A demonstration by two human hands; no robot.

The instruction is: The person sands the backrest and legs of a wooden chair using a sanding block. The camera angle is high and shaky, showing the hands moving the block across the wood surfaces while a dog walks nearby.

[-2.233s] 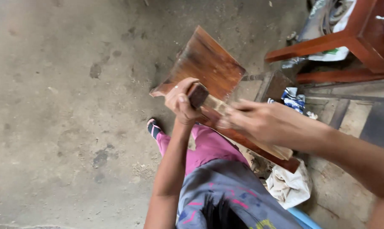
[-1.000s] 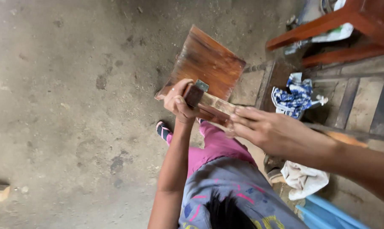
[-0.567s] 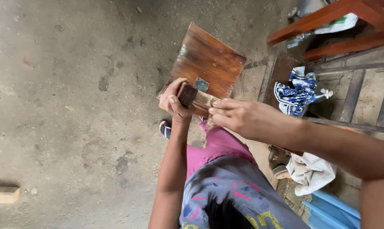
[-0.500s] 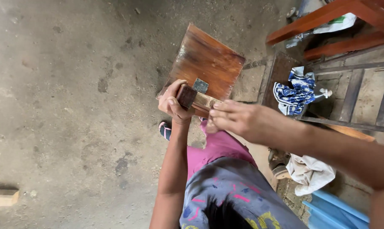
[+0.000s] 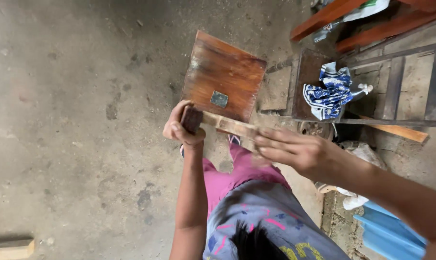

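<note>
My left hand [image 5: 179, 130] is closed around the dark end of a long wooden bar [image 5: 227, 126], held out level in front of me. My right hand [image 5: 299, 151] lies over the bar further along, its fingers stretched toward the left hand and folded over the wood. Whether anything is under those fingers I cannot tell. Below the bar, a brown varnished square board [image 5: 222, 72] lies on the concrete floor with a small grey square patch [image 5: 219, 99] on it. My pink trouser leg [image 5: 237, 171] shows under the bar.
A blue-and-white cloth [image 5: 328, 89] lies on a dark wooden frame [image 5: 396, 82] to the right. Red-brown furniture legs [image 5: 323, 17] stand at the top right. A white rag [image 5: 355, 200] and a blue plastic thing [image 5: 391, 233] are at the lower right. A wood block [image 5: 8, 248] lies at the lower left.
My right hand slid along the bar toward my left hand, then back out to the right. My left hand and the bar end moved left, uncovering the grey patch on the board.
</note>
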